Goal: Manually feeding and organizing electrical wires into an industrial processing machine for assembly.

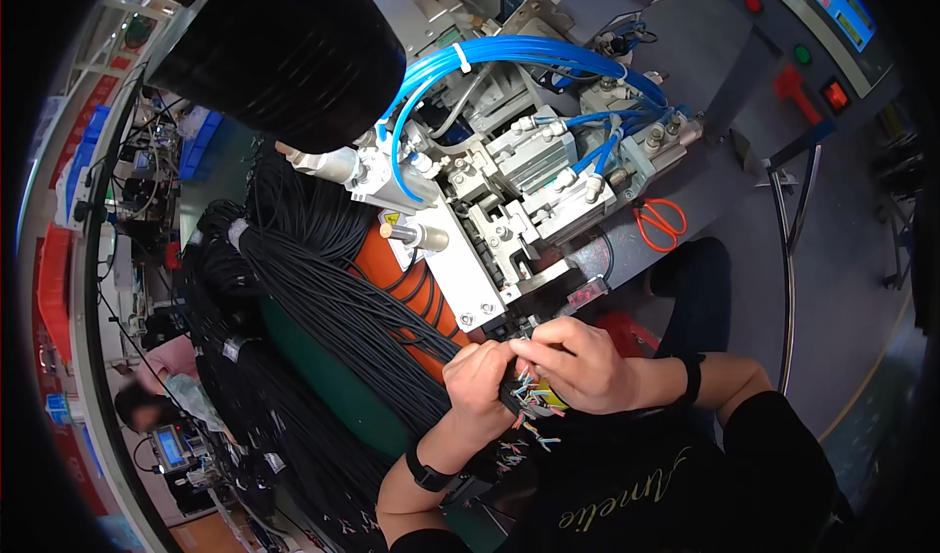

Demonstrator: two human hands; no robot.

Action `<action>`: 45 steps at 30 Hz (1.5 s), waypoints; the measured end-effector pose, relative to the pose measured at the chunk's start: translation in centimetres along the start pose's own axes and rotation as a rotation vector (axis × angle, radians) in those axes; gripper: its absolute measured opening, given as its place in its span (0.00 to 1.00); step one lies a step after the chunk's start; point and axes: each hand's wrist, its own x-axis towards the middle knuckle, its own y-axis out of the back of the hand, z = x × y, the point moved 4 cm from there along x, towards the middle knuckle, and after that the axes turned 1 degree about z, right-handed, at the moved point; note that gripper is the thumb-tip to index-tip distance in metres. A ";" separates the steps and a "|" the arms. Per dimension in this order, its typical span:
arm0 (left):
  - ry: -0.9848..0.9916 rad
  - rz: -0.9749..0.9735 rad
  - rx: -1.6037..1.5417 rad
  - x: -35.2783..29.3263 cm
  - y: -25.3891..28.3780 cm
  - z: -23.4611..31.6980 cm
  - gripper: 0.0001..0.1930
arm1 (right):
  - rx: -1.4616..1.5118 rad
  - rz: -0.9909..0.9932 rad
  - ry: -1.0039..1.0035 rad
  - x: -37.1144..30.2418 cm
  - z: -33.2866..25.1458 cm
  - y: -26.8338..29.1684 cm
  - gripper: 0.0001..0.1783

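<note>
My left hand (478, 381) is closed around the ends of several black cables, just in front of the machine. Thin coloured wires (532, 396) in white, green, red and blue fan out below its fingers. Close against it, my right hand (585, 365) is closed in a pinch, thumb and forefinger meeting the left fingertips. What the pinch holds is too small and covered to make out. Just beyond the hands stands a metal machine (509, 230) with pneumatic cylinders. Something yellow (553, 397) shows partly under the right hand.
Long bundles of black cable (333, 279) lie on the left over an orange surface (377, 267) and a green mat (323, 377). Blue air hoses (529, 51) arch above the machine. Orange-handled scissors (661, 225) lie right of it. A black cylinder (284, 53) hangs overhead. Another person (166, 386) sits far left.
</note>
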 end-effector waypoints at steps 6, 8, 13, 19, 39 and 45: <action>-0.140 0.012 0.232 -0.1 0.2 0.5 0.17 | 0.033 0.123 0.043 -0.6 0.8 1.3 0.14; -0.164 0.018 0.280 -0.1 0.2 0.8 0.17 | 0.342 -0.007 -0.263 0.3 1.4 2.0 0.13; -0.106 -0.006 0.265 0.4 0.0 0.7 0.18 | 0.350 -0.082 -0.444 0.8 1.9 2.5 0.12; 0.057 -0.064 0.016 0.5 -0.2 -0.2 0.16 | -0.095 -0.065 -0.084 1.3 0.8 2.1 0.13; 0.006 -0.071 0.187 -0.2 -0.3 -0.2 0.17 | 0.321 -0.170 -0.470 1.7 2.1 3.1 0.10; -0.026 -0.107 0.267 -0.1 -0.6 0.3 0.17 | 0.096 -0.189 -0.256 2.1 1.6 3.4 0.08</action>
